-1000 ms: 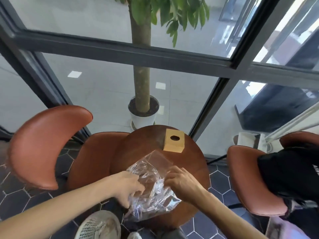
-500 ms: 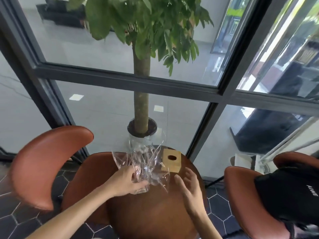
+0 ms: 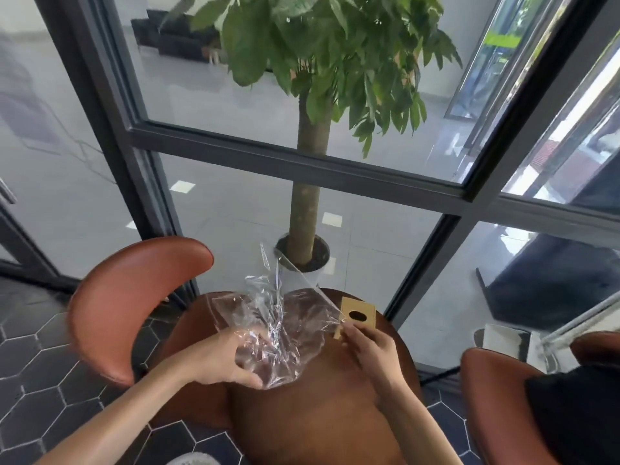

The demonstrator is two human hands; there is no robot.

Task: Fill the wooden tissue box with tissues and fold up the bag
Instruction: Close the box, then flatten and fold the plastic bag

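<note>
A crumpled clear plastic bag (image 3: 285, 317) spreads over the far part of the round brown table (image 3: 322, 417), one corner sticking up. My left hand (image 3: 224, 359) grips the bag's near left part. My right hand (image 3: 372, 345) pinches the bag's right edge, just in front of the wooden tissue box (image 3: 357, 315). The box stands at the table's far right, its oval slot facing up. No tissues show in the slot.
A brown leather chair (image 3: 134, 307) stands to the left of the table, another (image 3: 496, 397) to the right with a black garment (image 3: 577, 411) on it. A potted tree (image 3: 307, 209) stands behind the table by the glass wall.
My view tilted up. The bag moved from the near table edge to beside the box and is now spread wider. My right hand reached out and took its right edge.
</note>
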